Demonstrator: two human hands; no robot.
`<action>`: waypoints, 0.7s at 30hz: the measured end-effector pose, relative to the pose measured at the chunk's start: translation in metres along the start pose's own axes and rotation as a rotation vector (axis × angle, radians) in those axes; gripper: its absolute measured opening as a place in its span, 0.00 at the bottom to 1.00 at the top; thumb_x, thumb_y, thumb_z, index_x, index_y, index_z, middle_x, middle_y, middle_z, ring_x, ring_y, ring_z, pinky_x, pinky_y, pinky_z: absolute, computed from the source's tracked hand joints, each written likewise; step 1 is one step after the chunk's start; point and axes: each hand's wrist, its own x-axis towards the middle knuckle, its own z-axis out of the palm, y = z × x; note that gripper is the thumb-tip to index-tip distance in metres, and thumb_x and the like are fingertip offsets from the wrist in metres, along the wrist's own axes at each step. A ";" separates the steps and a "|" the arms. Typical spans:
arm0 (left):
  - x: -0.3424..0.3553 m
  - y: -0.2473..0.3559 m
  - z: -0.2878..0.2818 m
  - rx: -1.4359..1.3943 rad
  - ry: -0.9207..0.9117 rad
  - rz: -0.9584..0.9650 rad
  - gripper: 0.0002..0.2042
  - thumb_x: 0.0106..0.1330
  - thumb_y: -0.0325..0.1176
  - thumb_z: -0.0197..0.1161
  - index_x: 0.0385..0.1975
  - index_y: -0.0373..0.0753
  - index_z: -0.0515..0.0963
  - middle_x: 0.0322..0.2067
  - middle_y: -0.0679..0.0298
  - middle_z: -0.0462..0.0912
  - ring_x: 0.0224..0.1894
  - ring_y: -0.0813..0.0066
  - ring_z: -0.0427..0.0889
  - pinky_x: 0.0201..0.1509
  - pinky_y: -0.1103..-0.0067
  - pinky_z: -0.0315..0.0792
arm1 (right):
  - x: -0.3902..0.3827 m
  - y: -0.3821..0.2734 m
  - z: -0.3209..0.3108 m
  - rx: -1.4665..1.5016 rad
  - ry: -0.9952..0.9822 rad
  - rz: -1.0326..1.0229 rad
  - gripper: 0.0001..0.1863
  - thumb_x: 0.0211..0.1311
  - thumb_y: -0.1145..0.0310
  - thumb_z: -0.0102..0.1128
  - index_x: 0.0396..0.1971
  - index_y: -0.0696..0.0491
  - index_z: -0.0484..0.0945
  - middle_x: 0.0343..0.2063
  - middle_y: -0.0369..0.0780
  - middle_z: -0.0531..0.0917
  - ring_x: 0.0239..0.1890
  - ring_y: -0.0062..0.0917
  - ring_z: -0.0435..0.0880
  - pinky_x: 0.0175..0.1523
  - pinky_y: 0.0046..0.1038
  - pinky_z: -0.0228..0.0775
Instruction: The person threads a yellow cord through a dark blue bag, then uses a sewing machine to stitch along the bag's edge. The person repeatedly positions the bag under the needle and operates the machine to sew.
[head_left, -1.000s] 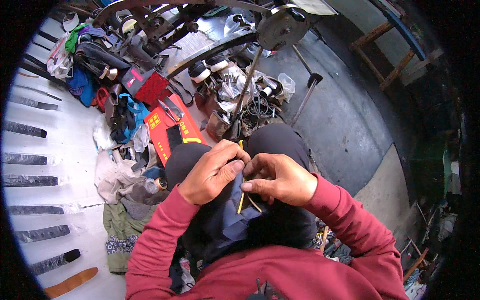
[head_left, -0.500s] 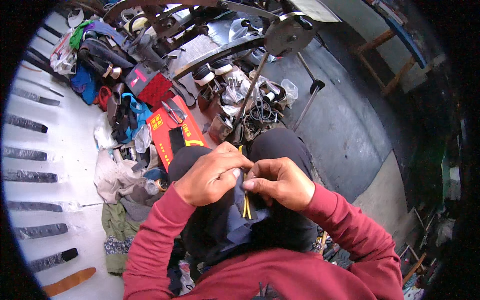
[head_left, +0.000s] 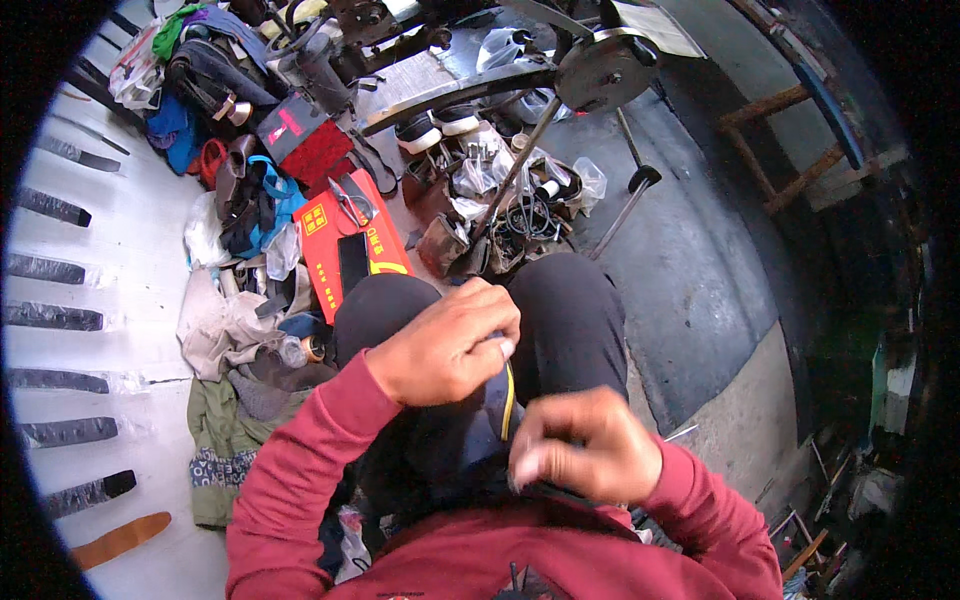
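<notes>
Over my lap lies a dark blue and black piece of cloth (head_left: 478, 432) with a narrow yellow strip along it, which looks like a zipper (head_left: 508, 405). My left hand (head_left: 450, 345) is closed at the cloth's far end, thumb pressed against the curled fingers, and hides that end of the zipper. To the right of the zipper's near end, my right hand (head_left: 590, 448) hovers with bent fingers. Motion smears its thumb and fingertips, so whether it pinches anything does not show.
Left of my knees, a red box (head_left: 358, 235) bears scissors (head_left: 350, 205) and a black phone-like slab (head_left: 353, 265). Ahead stands a machine with a round metal wheel (head_left: 607, 72), above a cluttered tool container (head_left: 520, 190). Clothes and bags pile up at left, beside dark strips on a white surface.
My right hand has come away from beside my left, moving nearer to my body and slightly right. The two yellow lines now look like one. My left hand stays closed on the cloth.
</notes>
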 end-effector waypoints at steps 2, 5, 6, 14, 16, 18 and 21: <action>-0.001 0.001 -0.002 -0.017 0.028 -0.065 0.07 0.65 0.33 0.53 0.34 0.35 0.72 0.35 0.58 0.73 0.43 0.59 0.72 0.54 0.67 0.66 | -0.010 -0.001 0.007 -0.002 -0.100 -0.100 0.09 0.69 0.67 0.68 0.35 0.58 0.83 0.32 0.40 0.88 0.36 0.26 0.87 0.45 0.28 0.78; 0.002 0.007 -0.005 -0.099 -0.023 -0.039 0.07 0.64 0.32 0.52 0.35 0.35 0.73 0.35 0.57 0.74 0.43 0.59 0.73 0.53 0.67 0.67 | -0.016 0.005 0.009 -0.019 0.088 -0.181 0.08 0.71 0.69 0.65 0.37 0.59 0.82 0.36 0.41 0.88 0.38 0.26 0.87 0.46 0.28 0.78; 0.001 0.010 -0.006 -0.133 -0.034 -0.053 0.09 0.64 0.31 0.52 0.37 0.34 0.76 0.37 0.56 0.78 0.44 0.58 0.77 0.54 0.67 0.69 | -0.020 0.007 0.007 0.109 0.172 -0.083 0.07 0.71 0.70 0.65 0.38 0.59 0.81 0.36 0.41 0.88 0.39 0.25 0.87 0.45 0.27 0.79; -0.009 0.040 -0.017 0.020 -0.003 0.006 0.14 0.57 0.28 0.60 0.44 0.36 0.82 0.52 0.52 0.82 0.60 0.52 0.78 0.67 0.62 0.69 | -0.012 0.028 -0.009 0.409 0.350 0.246 0.10 0.70 0.65 0.67 0.36 0.57 0.79 0.26 0.36 0.83 0.21 0.16 0.78 0.25 0.20 0.69; -0.018 0.051 -0.015 0.038 0.072 0.001 0.17 0.54 0.28 0.66 0.45 0.37 0.82 0.55 0.50 0.80 0.63 0.46 0.76 0.71 0.60 0.66 | -0.008 0.026 -0.010 0.348 0.324 0.318 0.12 0.70 0.63 0.68 0.35 0.58 0.82 0.24 0.34 0.81 0.19 0.14 0.74 0.25 0.19 0.64; -0.029 0.063 -0.010 0.071 0.159 -0.009 0.15 0.52 0.28 0.69 0.41 0.38 0.81 0.52 0.51 0.81 0.62 0.46 0.77 0.67 0.59 0.69 | -0.006 0.021 -0.013 0.327 0.258 0.322 0.14 0.70 0.60 0.68 0.35 0.57 0.84 0.23 0.32 0.81 0.19 0.12 0.72 0.23 0.19 0.62; -0.042 0.078 0.001 0.161 0.235 -0.045 0.15 0.47 0.27 0.76 0.35 0.38 0.79 0.49 0.52 0.80 0.57 0.47 0.78 0.62 0.60 0.72 | -0.002 0.014 -0.018 0.290 0.152 0.375 0.15 0.70 0.59 0.69 0.35 0.57 0.85 0.22 0.31 0.81 0.20 0.11 0.71 0.25 0.19 0.61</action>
